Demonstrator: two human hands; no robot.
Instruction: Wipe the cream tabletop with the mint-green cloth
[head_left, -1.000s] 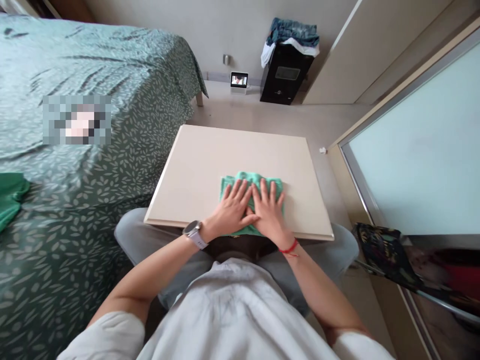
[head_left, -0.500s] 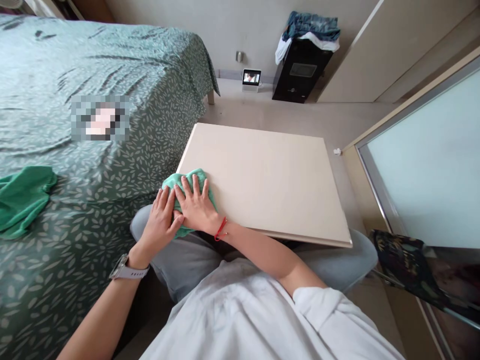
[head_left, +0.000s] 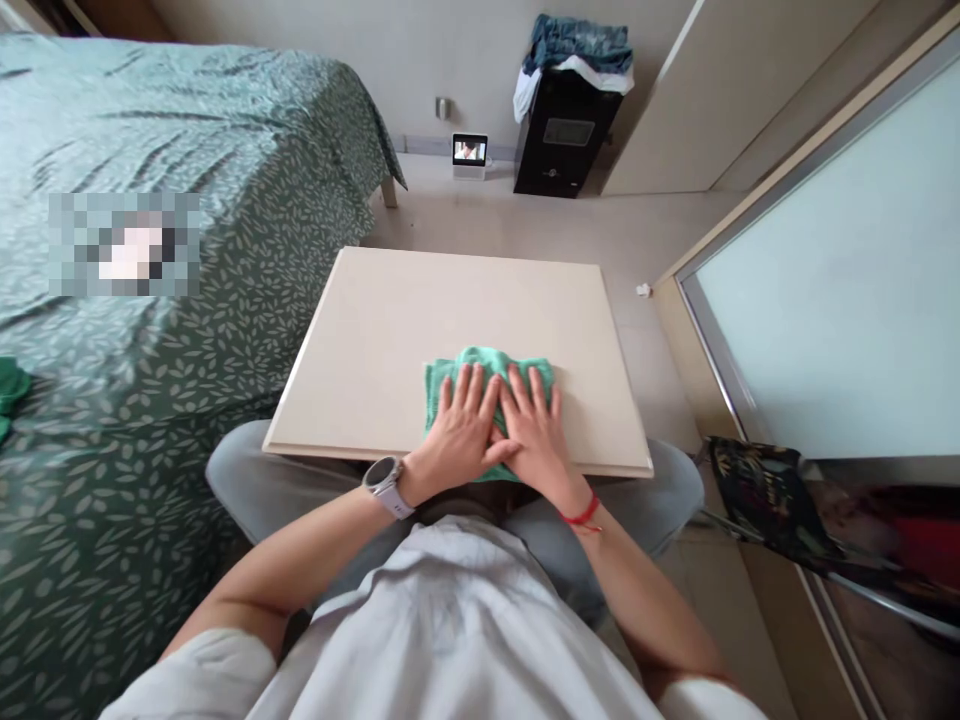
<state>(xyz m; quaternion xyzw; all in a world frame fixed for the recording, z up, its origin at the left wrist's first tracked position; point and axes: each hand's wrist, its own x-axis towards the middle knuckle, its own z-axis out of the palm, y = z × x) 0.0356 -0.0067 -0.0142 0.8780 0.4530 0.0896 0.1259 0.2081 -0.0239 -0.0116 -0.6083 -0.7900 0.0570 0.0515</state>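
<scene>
A cream rectangular board (head_left: 390,330) lies flat across my knees. On its near edge, right of the middle, a green cloth (head_left: 487,360) is spread under both hands, with its lower part hanging over the edge. My left hand (head_left: 463,425), with a watch above its wrist, rests flat on the cloth with fingers stretched out. Beside it my right hand (head_left: 534,430), wearing a red string bracelet, also presses flat on the cloth, fingers spread. The two hands touch at the thumbs.
A bed with a green leaf-patterned sheet (head_left: 247,260) stands at the left, another green cloth (head_left: 11,390) on it. Beyond the board are a small screen (head_left: 469,150) and a black cabinet (head_left: 566,130) topped with clothes. A glass-panelled door (head_left: 840,270) is at the right.
Both hands and the green cloth have moved right along the board's near edge, from its left corner to right of the middle. The view has shifted too.
</scene>
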